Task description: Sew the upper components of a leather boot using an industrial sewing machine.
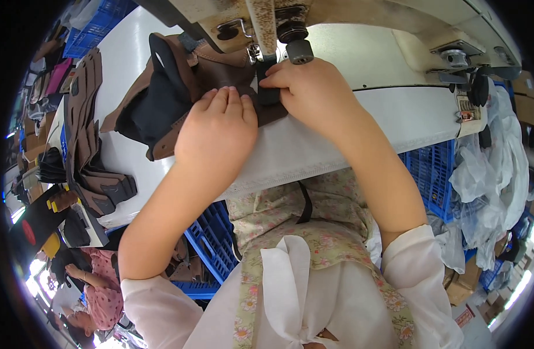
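Observation:
A brown leather shoe upper (223,72) with a black padded lining (143,110) lies on the white sewing table under the machine head. Bent fingers of my left hand (217,128) press on the upper and hold it; the thumb is hidden. At the upper's right side, my right hand (316,96) pinches a black strip (267,93) between thumb and fingers. Both hands are close to the metal presser foot (253,54), which stands just beyond them. The needle itself cannot be made out.
The sewing machine (360,14) spans the far side. Stacked brown shoe pieces (84,122) line the table's left end. Blue crates (211,241) stand below the table, and clear plastic bags (490,168) hang at the right. A person in pink (101,285) sits at the lower left.

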A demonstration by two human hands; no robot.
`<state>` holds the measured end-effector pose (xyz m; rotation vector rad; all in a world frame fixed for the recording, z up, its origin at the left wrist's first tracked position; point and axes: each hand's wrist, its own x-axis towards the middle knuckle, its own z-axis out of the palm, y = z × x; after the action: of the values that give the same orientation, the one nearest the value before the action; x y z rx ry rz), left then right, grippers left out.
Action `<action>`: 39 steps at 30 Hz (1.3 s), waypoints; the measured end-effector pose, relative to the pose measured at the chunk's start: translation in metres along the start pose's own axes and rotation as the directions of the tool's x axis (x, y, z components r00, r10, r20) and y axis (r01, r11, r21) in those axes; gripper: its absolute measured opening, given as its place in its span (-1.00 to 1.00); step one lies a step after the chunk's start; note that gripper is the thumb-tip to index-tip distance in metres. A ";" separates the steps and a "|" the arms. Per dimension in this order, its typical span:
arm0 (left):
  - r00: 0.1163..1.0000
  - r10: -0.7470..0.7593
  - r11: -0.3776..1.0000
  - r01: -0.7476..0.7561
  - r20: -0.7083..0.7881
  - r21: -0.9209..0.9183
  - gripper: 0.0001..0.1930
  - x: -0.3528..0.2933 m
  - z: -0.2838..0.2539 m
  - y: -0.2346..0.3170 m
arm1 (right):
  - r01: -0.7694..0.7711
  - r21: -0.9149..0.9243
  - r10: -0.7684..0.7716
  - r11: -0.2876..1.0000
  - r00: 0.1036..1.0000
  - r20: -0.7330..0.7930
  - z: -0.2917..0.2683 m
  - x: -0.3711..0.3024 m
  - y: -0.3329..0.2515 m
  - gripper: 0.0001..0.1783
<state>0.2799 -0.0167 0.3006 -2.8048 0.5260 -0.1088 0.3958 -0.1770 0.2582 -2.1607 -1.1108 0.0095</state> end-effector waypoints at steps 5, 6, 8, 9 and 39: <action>0.996 0.063 0.998 -0.064 0.069 0.013 -0.54 0.005 -0.010 -0.003 | 0.046 -0.034 -0.045 0.998 0.998 0.033 0.000 -0.005 0.004 -0.67; 0.995 0.067 0.997 -0.069 0.076 0.026 -0.54 0.005 -0.010 -0.002 | 0.047 -0.032 -0.046 0.998 0.998 0.031 0.001 -0.005 0.005 -0.67; 0.996 0.084 0.996 -0.085 0.007 0.033 -0.58 0.006 -0.007 -0.002 | 0.083 -0.021 -0.083 0.996 0.996 -0.008 0.002 -0.005 0.006 -0.68; 0.993 0.101 0.994 -0.099 -0.063 0.039 -0.62 0.006 -0.006 -0.002 | 0.083 -0.019 -0.083 0.996 0.997 -0.010 0.002 -0.005 0.005 -0.68; 0.987 -0.086 0.996 0.082 -0.133 -0.034 -0.63 0.017 0.006 0.022 | 0.057 -0.068 -0.060 0.996 0.997 -0.043 -0.001 0.001 0.010 -0.78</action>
<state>0.2889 -0.0405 0.2885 -2.8620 0.4430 -0.3125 0.4042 -0.1807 0.2536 -2.1753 -1.1631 -0.1043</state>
